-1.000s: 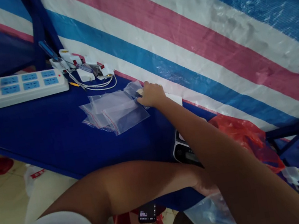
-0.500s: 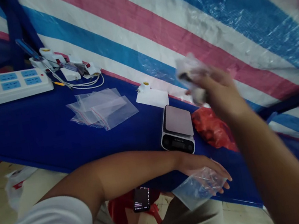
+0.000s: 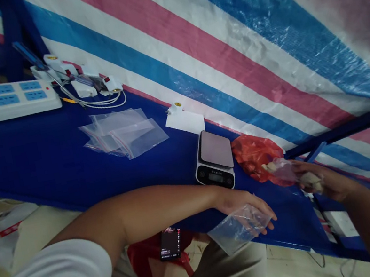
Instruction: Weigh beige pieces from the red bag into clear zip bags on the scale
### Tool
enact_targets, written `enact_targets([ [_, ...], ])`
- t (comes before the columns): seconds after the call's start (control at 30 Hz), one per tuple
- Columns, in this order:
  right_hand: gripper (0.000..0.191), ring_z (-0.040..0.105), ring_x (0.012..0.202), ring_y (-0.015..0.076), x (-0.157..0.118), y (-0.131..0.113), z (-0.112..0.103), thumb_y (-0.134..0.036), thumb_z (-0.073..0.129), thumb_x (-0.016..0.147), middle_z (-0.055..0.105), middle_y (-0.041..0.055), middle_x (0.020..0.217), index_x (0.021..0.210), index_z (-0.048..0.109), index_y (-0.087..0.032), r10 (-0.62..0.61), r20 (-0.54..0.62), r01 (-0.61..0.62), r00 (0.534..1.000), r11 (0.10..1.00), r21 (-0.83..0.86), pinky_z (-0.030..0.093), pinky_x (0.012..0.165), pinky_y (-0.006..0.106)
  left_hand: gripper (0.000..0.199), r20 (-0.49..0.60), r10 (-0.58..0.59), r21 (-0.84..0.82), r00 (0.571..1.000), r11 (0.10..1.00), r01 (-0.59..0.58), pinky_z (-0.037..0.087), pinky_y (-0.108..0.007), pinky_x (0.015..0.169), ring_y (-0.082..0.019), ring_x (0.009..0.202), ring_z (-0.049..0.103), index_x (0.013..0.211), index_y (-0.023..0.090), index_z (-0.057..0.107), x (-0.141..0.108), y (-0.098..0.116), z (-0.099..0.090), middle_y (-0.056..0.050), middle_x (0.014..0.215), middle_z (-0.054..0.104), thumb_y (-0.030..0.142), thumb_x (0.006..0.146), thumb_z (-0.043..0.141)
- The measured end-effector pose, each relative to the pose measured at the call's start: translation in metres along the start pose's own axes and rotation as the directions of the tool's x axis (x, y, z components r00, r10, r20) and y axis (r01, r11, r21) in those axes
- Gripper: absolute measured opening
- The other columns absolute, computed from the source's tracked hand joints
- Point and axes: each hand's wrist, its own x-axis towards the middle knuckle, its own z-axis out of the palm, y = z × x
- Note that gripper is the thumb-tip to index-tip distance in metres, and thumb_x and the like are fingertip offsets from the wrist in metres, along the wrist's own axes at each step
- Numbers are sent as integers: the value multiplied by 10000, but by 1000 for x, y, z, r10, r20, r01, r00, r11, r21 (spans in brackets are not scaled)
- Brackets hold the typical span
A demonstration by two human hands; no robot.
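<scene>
My left hand (image 3: 245, 209) lies near the table's front edge, its fingers stretched out, with a clear plastic bag (image 3: 228, 235) over its back and fingers. On the right, my right hand (image 3: 324, 178) grips a thin clear bag (image 3: 285, 170) with pale lumps in it. Its mouth end reaches over a red plastic bag (image 3: 257, 154), where a pale piece shows. Between the hands and the back cloth stands a digital scale (image 3: 214, 150) with a bare plate. Several flat zip bags (image 3: 126, 132) lie overlapping on the blue table (image 3: 49, 162).
A power strip (image 3: 3, 101) and a tangle of white plugs and cables (image 3: 90, 86) sit at the back left. A white card (image 3: 185, 120) leans by the striped sheet (image 3: 168, 41). Below the table edge is a phone (image 3: 170, 243).
My right hand has moved down and to the right with the clear bag, from above the scale to beside the red bag. My left hand has barely moved; the view has shifted slightly.
</scene>
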Motion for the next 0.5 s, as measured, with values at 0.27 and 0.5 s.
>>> enact_targets([
  [0.27, 320, 578, 495, 184, 25, 5, 8, -295, 743, 722, 642, 16, 664, 1036, 685, -302, -17, -3, 17, 1000, 999, 42, 429, 427, 274, 467, 27, 0, 1, 1000, 1000, 0, 596, -391, 804, -191, 843, 721, 1020, 163, 671, 3, -1, -5, -46, 960, 709, 388, 658, 861],
  [0.5, 203, 642, 640, 204, 36, -11, 9, -382, 703, 706, 730, 46, 772, 827, 741, -223, -169, -20, 154, 985, 935, -319, 497, 561, 294, 460, 17, 36, 43, 999, 998, -37, 590, -410, 790, -198, 833, 708, 1006, 174, 674, 2, -3, -3, -45, 948, 699, 422, 659, 847],
])
